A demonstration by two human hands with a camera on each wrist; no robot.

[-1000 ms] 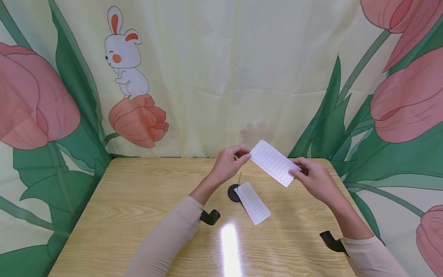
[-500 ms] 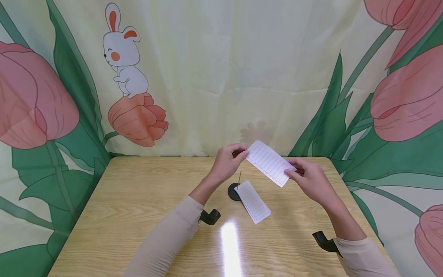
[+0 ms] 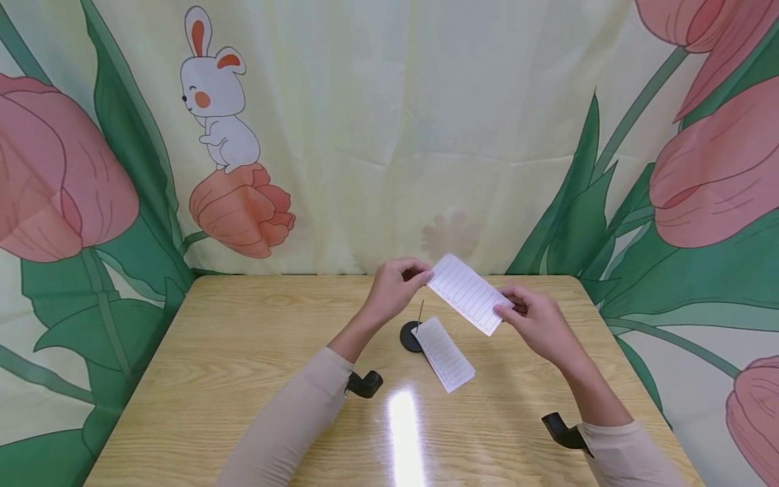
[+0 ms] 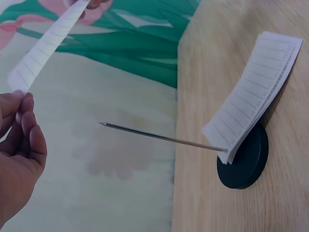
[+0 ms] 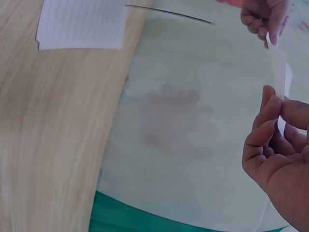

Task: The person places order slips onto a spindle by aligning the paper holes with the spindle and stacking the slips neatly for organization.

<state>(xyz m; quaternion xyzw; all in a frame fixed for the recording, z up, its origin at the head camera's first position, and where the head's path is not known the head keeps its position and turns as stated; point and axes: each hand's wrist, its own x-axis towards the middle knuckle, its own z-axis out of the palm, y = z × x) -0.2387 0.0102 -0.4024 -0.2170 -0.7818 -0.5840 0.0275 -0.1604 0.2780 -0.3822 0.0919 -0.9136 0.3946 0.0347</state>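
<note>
A white lined paper slip with a row of small checkboxes along one long edge is held up over the table's far part. My left hand pinches its left corner, and my right hand pinches its right end between thumb and fingers. Below stands a bill spike with a round black base and a thin upright metal spike. Several similar slips are skewered low on that spike, fanned slightly and reaching toward the near right. The spike's pointed tip is bare in the left wrist view.
The light wooden table carries a bright glare streak near its front. Right behind its far edge hangs a curtain printed with tulips and a rabbit. A black wrist camera mount juts out at each sleeve.
Both hands have shifted the held slip left and slightly down, bringing it a bit closer to the spike. The skewered slips and base have stayed in place.
</note>
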